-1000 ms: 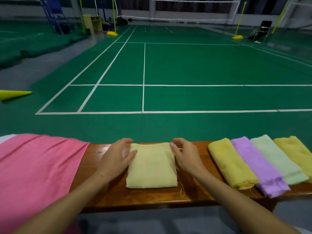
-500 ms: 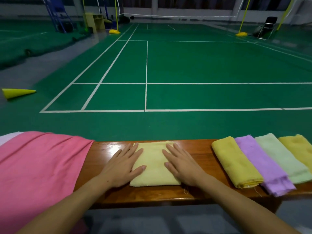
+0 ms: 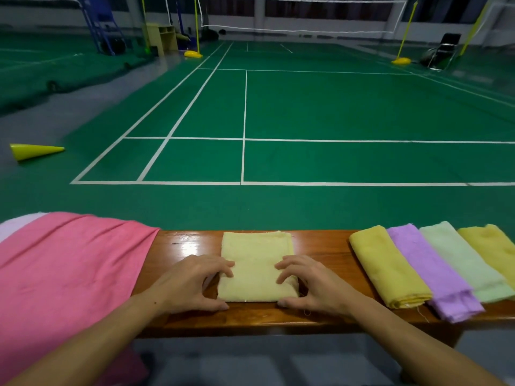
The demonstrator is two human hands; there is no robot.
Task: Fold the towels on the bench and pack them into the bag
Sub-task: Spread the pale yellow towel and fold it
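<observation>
While gripped at its near corners, pale yellow towel [image 3: 257,264] lies folded mid-surface [image 3: 320,243], near edge close to front edge. Left hand [image 3: 192,282] and right hand [image 3: 315,282] pinching: curled fingers [image 3: 223,267] on top, thumbs at near edge. Best lifted evenly, layers clamped, corners level. Bag unseen; pink cloth [image 3: 69,274] at left end.

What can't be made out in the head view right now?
- Bag: not in frame at all.
- Pink cloth: cut off by the left and bottom edges, so its extent is unknown.
- Rightmost yellow towel: cut by the right edge.
- Near corners of the pale yellow folded towel: covered by the left hand and right hand.
- Bench underside and legs: hidden by its top.
</observation>
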